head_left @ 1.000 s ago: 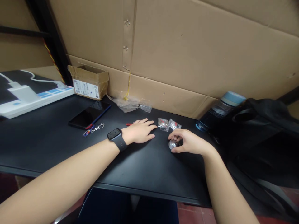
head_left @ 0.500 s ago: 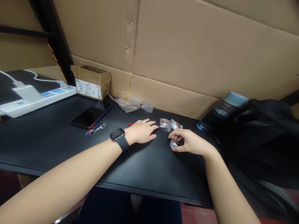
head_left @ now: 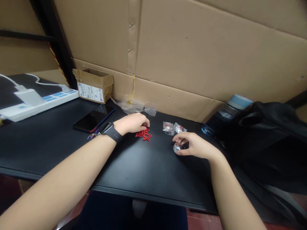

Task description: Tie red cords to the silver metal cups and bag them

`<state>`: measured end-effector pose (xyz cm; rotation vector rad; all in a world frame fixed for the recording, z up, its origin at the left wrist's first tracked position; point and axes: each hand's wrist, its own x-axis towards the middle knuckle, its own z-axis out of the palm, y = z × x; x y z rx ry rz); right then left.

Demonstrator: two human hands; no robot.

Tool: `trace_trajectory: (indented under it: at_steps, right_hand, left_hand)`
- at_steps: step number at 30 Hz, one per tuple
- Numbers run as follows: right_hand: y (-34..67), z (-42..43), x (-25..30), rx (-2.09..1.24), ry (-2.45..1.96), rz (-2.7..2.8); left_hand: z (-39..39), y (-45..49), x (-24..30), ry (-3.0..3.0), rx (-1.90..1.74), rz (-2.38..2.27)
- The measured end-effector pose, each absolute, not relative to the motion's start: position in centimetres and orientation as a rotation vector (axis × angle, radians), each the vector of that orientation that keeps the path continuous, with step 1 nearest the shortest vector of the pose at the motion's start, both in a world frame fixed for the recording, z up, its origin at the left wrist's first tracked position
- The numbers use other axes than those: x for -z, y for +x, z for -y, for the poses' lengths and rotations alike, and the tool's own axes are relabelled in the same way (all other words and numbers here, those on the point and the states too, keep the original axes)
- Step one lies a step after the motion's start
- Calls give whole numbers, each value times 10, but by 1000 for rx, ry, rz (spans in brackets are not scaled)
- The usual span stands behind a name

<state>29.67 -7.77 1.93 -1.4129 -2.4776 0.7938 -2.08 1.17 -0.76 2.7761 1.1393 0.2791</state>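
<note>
Just off the middle of the view, toward eight o'clock: left hand (head_left: 134,122), curled over the far end of some red cords (head_left: 144,135). Fingertips tucked out of sight; cannot tell whether pinching or merely touching. Strewn on the black table (head_left: 134,169), just below centre toward seven o'clock, the cords themselves, with loops too tangled to count.

Toward four o'clock: right hand (head_left: 194,144), with thumb and fingers gripping a clear ball (head_left: 176,148). Far part of the ball covered by the fingers, inside too glossy to make out. At eleven and twelve o'clock from the ball, two small packets (head_left: 168,127), side by side, with reddish marks too small to read.

Between eight and nine o'clock, a watch (head_left: 111,131), partly covering a patterned strap (head_left: 92,135). At nine, a phone (head_left: 93,118) with dark screen, and, cut off by the edge, a power strip (head_left: 57,98). Near ten, an open box (head_left: 106,89), inside mostly hidden, label unreadable. At three, a bottle (head_left: 237,101), partly behind a black bag (head_left: 271,143) with folds lost in shadow.
</note>
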Motion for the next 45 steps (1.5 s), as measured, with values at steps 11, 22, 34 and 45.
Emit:
trace_trajectory:
  at_steps: [11,22,34,45]
  right_hand:
    - [301,78,-22,-812,-1423,2479]
    - [298,79,-22,-778,-1418,2513]
    - [294,82,-24,-687,-1431,2561]
    - [289,88,-29,-581,-1380,2644]
  left_hand:
    - [-5,-17,10,2750,-276,-1330]
    - [-1,-13,7,2733,-250,-1305]
    - [4,-11,4,2750,-228,-1326]
    - [5,-11,2,2733,-229,-1330]
